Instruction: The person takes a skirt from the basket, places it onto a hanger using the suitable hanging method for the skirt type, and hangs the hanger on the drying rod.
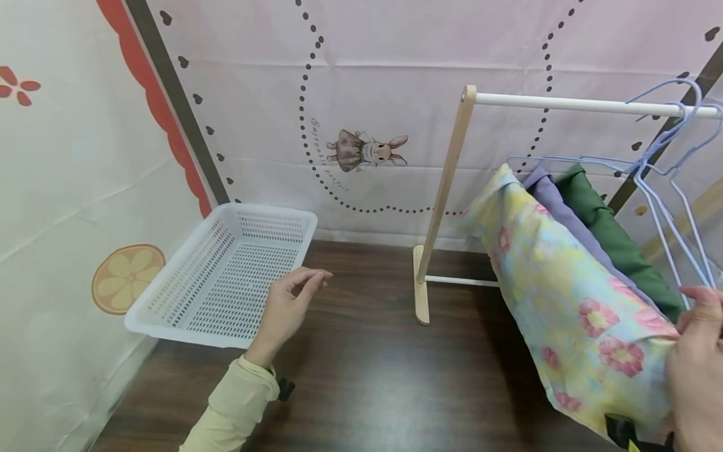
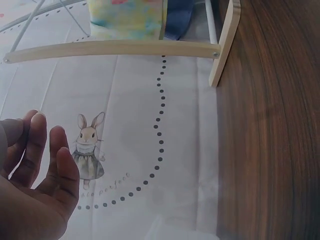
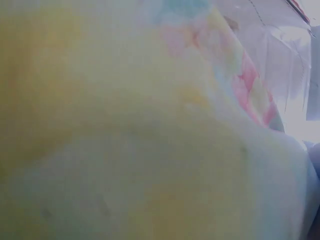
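Note:
My left hand [image 1: 288, 307] hovers in front of the white basket's right side, its fingers loosely bent and holding nothing. In the left wrist view, the same hand [image 2: 37, 180] has its thumb near the index fingertip. At the right edge, my right hand [image 1: 697, 364] is at the end of a flowered cloth [image 1: 570, 307], with its thumb and finger beside blue wire hangers [image 1: 661, 207]. I cannot tell what those fingers hold. The cloth hangs folded from a hanger; behind it hang a purple cloth [image 1: 570, 220] and a green cloth [image 1: 621, 248]. Blurred flowered cloth [image 3: 150, 125] fills most of the right wrist view.
A wooden rack with a white rail [image 1: 565, 103] carries the hangers, its foot [image 1: 420, 285] standing on the dark wooden table [image 1: 361, 376]. The white perforated basket [image 1: 169, 301] sits at the left, beside a printed backdrop [image 1: 373, 37] that runs behind everything.

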`<action>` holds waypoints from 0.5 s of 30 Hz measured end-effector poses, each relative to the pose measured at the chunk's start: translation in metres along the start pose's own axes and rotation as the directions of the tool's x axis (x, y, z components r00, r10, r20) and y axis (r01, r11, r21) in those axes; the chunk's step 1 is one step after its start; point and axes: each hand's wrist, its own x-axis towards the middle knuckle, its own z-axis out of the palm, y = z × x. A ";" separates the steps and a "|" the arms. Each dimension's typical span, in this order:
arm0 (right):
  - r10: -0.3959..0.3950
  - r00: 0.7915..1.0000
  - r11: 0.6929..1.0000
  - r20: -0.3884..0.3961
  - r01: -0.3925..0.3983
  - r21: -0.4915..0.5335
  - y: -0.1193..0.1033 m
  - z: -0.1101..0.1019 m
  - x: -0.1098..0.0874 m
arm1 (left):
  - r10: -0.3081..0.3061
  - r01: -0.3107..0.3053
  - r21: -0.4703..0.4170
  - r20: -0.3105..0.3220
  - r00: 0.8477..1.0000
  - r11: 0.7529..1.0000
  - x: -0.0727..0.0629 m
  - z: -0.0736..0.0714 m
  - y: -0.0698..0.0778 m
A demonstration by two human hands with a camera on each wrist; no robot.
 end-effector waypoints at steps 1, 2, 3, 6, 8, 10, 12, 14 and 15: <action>-0.003 1.000 1.000 -0.022 0.003 -0.001 -0.016 0.002 -0.003 | -0.001 0.001 -0.002 -0.001 1.000 1.000 0.000 0.000 0.000; -0.009 0.999 1.000 -0.042 0.008 -0.009 -0.014 0.007 -0.001 | -0.003 0.003 -0.006 -0.001 1.000 1.000 0.000 0.000 0.000; -0.045 0.997 0.999 -0.063 0.043 -0.023 0.001 0.013 0.003 | -0.007 0.007 -0.009 -0.002 1.000 1.000 0.000 0.000 0.000; -0.143 0.981 0.987 -0.130 0.132 -0.089 0.045 0.032 0.012 | -0.018 0.018 -0.015 -0.001 1.000 1.000 -0.001 0.001 -0.001; -0.211 0.963 0.971 -0.168 0.188 -0.145 0.055 0.041 0.013 | -0.023 0.023 -0.009 -0.003 1.000 1.000 -0.002 0.001 -0.001; -0.235 0.953 0.961 -0.191 0.199 -0.191 0.054 0.050 0.010 | -0.024 0.024 -0.007 -0.003 1.000 1.000 -0.003 0.001 -0.002; -0.266 0.946 0.944 -0.186 0.216 -0.249 0.054 0.056 0.007 | -0.024 0.024 0.003 0.000 1.000 1.000 -0.003 0.001 -0.002; -0.264 0.949 0.938 -0.172 0.211 -0.277 0.056 0.062 0.003 | -0.028 0.028 0.004 0.001 1.000 1.000 -0.003 0.001 -0.012; -0.263 0.951 0.934 -0.162 0.209 -0.288 0.058 0.064 0.002 | -0.035 0.035 -0.001 0.000 0.999 0.999 -0.003 0.002 -0.018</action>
